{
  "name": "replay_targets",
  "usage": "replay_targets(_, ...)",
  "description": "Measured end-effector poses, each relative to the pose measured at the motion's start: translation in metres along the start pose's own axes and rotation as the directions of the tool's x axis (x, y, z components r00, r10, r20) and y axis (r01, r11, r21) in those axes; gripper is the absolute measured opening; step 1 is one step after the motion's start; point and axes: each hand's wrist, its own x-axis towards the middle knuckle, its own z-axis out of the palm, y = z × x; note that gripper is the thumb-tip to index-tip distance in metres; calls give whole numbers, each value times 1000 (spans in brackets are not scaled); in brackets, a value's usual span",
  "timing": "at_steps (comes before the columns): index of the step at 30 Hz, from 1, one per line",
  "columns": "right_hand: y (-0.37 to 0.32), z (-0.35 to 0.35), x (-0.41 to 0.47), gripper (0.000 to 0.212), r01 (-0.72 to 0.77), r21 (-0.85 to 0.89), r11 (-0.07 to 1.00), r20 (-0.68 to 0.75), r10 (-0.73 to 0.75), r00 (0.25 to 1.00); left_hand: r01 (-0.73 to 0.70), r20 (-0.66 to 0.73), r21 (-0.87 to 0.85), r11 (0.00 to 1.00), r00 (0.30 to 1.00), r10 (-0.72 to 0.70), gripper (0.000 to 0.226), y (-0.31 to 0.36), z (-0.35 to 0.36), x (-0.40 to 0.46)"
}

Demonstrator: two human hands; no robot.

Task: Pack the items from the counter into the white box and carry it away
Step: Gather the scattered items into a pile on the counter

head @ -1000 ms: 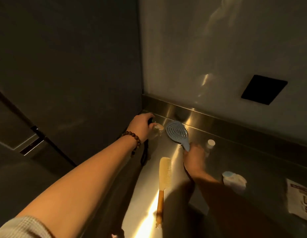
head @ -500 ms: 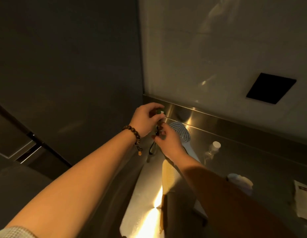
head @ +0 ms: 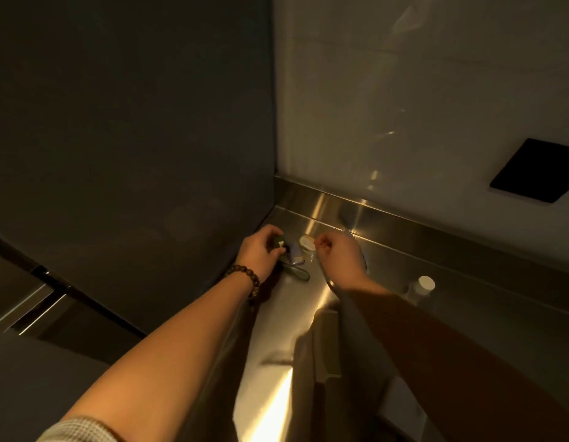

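Both hands: reaching into the far left corner of the steel counter (head: 308, 314), apart from each other.
Left hand (head: 260, 250): curling around a small dark green item (head: 279, 241) with a pale patch, fingers clamped on it, wearing a bead bracelet (head: 246, 277) at the wrist.
Right hand (head: 339, 255): hovering with fingers curled in together; gripping anything or not, cannot tell.
Small pale oval item (head: 307, 242): lying on the counter just beside the right hand's fingertips, between the two hands.
Small lilac item (head: 295, 253): lying just right of the left hand, touching a dark loop of cord (head: 297, 272).
White-capped bottle (head: 420, 288): lying near the right forearm, well apart from both hands.
Comb (head: 327, 342): showing only partly, blurred under the right forearm.
Black square (head: 534, 170): sitting on the pale wall, far right.
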Motion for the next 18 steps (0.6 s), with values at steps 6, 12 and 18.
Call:
replay_targets(6, 14, 29, -8, 35, 217, -120, 969, 331, -167, 929, -148, 81, 280, 949, 988, 131, 43, -31, 16, -4)
replay_targets(12, 27, 50, -19, 65, 435, -291, 852, 468, -270, 841, -288, 360, 427, 857, 924, 131, 92, -57, 26, -18)
replay_targets(18, 41, 40, -23, 56, 436, -477, 763, 484, -186, 855, -328, 419, 427, 843, 897, 137, 102, -42, 48, -17)
